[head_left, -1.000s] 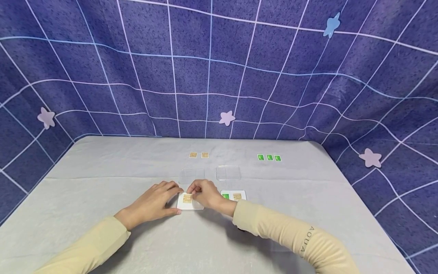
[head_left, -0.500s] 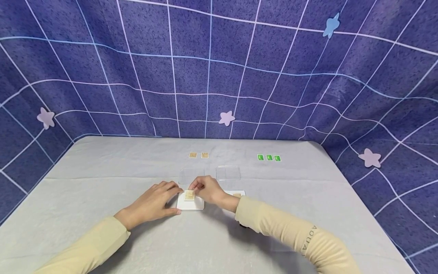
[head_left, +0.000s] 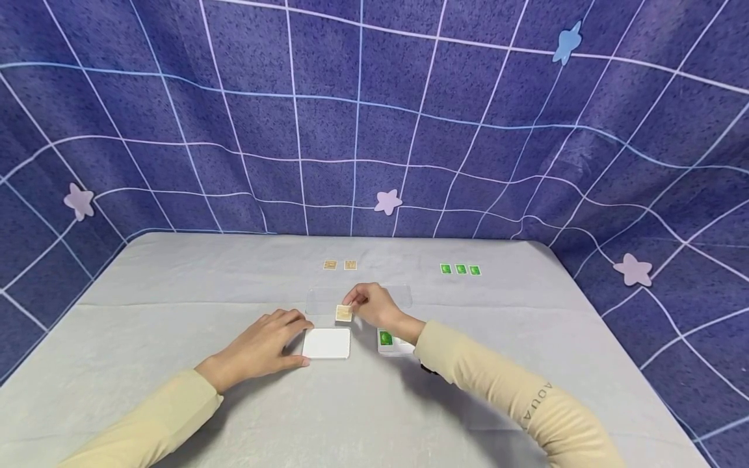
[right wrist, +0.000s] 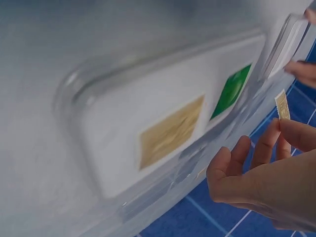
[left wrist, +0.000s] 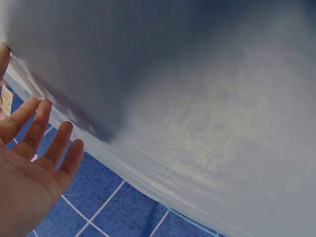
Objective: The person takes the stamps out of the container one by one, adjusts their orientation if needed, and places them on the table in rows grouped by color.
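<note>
Tabletop (head_left: 175, 292), pale grey, before blue gridded curtain (head_left: 328, 123)

Cannot see all of the stamp case (head_left: 394, 351) right of the white card (head_left: 326, 343): lies partly behind the wrist of the right hand (head_left: 374, 307) in the head view, blurs along the rim in the right wrist view. Cannot trace the clear lids (head_left: 318, 301) fully beyond the card, behind that hand. Cannot read the tan stamp (head_left: 344, 314) just beyond the card: too small.
</note>
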A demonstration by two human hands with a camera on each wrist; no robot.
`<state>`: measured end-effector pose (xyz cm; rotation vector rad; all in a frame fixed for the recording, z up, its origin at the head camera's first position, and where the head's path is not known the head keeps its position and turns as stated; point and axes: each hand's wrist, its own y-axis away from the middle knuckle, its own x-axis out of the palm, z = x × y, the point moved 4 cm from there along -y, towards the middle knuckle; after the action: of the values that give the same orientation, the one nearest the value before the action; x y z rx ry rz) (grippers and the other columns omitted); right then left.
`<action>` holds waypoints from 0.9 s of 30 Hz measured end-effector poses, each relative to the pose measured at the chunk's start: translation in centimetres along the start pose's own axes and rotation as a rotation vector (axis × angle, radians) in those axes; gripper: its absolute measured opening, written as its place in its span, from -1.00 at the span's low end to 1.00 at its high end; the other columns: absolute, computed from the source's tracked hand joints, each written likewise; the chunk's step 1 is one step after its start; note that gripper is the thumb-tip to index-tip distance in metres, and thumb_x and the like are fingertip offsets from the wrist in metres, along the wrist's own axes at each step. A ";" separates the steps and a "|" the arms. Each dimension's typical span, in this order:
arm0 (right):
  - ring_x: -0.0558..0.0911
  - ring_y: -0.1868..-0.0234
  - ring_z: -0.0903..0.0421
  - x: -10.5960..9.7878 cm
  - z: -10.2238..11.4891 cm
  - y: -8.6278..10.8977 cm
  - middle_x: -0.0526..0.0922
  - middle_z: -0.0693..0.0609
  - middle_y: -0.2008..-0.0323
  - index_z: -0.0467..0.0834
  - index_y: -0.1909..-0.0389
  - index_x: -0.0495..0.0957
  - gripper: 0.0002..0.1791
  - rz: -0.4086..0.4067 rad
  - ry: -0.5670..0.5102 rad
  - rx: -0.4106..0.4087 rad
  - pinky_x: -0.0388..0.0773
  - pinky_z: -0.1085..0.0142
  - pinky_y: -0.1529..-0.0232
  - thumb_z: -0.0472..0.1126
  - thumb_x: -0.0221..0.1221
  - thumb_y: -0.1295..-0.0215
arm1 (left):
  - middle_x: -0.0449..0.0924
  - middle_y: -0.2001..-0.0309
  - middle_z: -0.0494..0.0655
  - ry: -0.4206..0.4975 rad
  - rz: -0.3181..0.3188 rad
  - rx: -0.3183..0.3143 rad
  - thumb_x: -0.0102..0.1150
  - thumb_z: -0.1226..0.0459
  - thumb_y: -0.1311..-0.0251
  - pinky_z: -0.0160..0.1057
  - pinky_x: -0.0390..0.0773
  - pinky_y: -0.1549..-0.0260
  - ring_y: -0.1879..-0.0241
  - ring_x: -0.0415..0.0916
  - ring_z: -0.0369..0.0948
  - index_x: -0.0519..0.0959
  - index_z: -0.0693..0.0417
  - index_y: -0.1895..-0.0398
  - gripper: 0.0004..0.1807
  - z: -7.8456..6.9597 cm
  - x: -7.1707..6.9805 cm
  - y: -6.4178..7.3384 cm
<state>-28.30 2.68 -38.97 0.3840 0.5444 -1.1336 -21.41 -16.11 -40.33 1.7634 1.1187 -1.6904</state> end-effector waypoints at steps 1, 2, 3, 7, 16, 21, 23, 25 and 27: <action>0.42 0.49 0.24 -0.2 -0.1 -0.1 0.58 -0.07 0.49 -0.26 0.38 0.60 -0.84 -0.006 -0.003 0.000 0.34 0.47 0.43 -0.50 0.10 -0.06 | 0.49 0.05 -0.10 -0.001 0.000 0.001 0.31 -0.10 0.12 -0.04 0.47 0.18 0.09 0.46 -0.09 0.52 0.04 -0.01 -0.37 0.0 0.0 0.0; 0.42 0.49 0.23 -0.5 -0.3 -0.2 0.58 -0.07 0.50 -0.26 0.38 0.60 -0.84 -0.010 -0.007 0.002 0.34 0.47 0.44 -0.49 0.10 -0.06 | 0.49 0.05 -0.11 -0.002 0.001 0.001 0.31 -0.10 0.12 -0.04 0.47 0.18 0.09 0.46 -0.09 0.52 0.04 -0.01 -0.37 0.0 0.0 0.0; 0.42 0.50 0.24 -0.7 -0.4 -0.3 0.57 -0.07 0.50 -0.26 0.38 0.60 -0.84 -0.015 -0.006 0.008 0.34 0.47 0.44 -0.49 0.09 -0.06 | 0.49 0.05 -0.11 -0.003 0.001 0.001 0.31 -0.11 0.12 -0.04 0.47 0.18 0.09 0.46 -0.09 0.52 0.04 -0.01 -0.37 0.0 0.0 0.0; 0.42 0.50 0.24 -1.6 -1.0 -0.9 0.56 -0.05 0.52 -0.27 0.36 0.60 -0.82 -0.037 -0.019 0.031 0.33 0.48 0.44 -0.50 0.07 -0.05 | 0.49 0.04 -0.11 -0.003 0.002 0.001 0.31 -0.11 0.12 -0.04 0.46 0.17 0.09 0.45 -0.09 0.51 0.04 -0.01 -0.36 0.0 0.1 0.0; 0.41 0.50 0.23 -4.0 -2.4 -2.6 0.53 0.01 0.54 -0.27 0.37 0.59 -0.85 -0.127 -0.033 0.084 0.32 0.47 0.48 -0.48 0.11 -0.04 | 0.49 0.03 -0.09 -0.012 0.004 0.000 0.30 -0.11 0.12 -0.04 0.46 0.15 0.07 0.45 -0.08 0.51 0.04 -0.03 -0.35 0.0 0.1 0.1; 0.41 0.49 0.23 -4.9 -3.2 -3.5 0.53 0.03 0.54 -0.27 0.36 0.60 -0.83 -0.150 -0.056 0.115 0.32 0.48 0.46 -0.49 0.11 -0.02 | 0.49 0.04 -0.10 -0.013 0.001 0.001 0.31 -0.11 0.12 -0.04 0.45 0.15 0.07 0.45 -0.08 0.51 0.03 -0.02 -0.36 0.0 0.0 0.1; 0.41 0.49 0.23 -5.2 -3.4 -3.8 0.53 0.03 0.53 -0.28 0.35 0.60 -0.82 -0.156 -0.059 0.115 0.32 0.49 0.45 -0.50 0.11 -0.01 | 0.49 0.04 -0.11 -0.013 0.001 0.002 0.31 -0.11 0.13 -0.04 0.45 0.15 0.07 0.45 -0.08 0.51 0.03 -0.01 -0.36 0.0 0.0 0.1; 0.42 0.48 0.23 -5.4 -3.6 -4.1 0.53 0.03 0.53 -0.28 0.35 0.59 -0.82 -0.162 -0.059 0.113 0.33 0.50 0.43 -0.50 0.11 -0.01 | 0.49 0.04 -0.11 -0.011 0.001 0.003 0.31 -0.11 0.13 -0.05 0.46 0.16 0.07 0.45 -0.09 0.51 0.03 -0.01 -0.37 0.0 0.0 0.1; 0.41 0.47 0.23 -5.6 -3.8 -4.5 0.52 0.04 0.52 -0.28 0.34 0.59 -0.82 -0.171 -0.055 0.111 0.34 0.50 0.43 -0.50 0.12 -0.02 | 0.49 0.04 -0.11 -0.010 0.002 0.004 0.31 -0.10 0.12 -0.05 0.46 0.16 0.07 0.45 -0.09 0.51 0.03 -0.01 -0.37 0.0 0.0 0.0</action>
<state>-35.01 7.21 -38.88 0.4065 0.4742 -1.3389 -21.40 -16.16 -40.37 1.7563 1.1101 -1.6991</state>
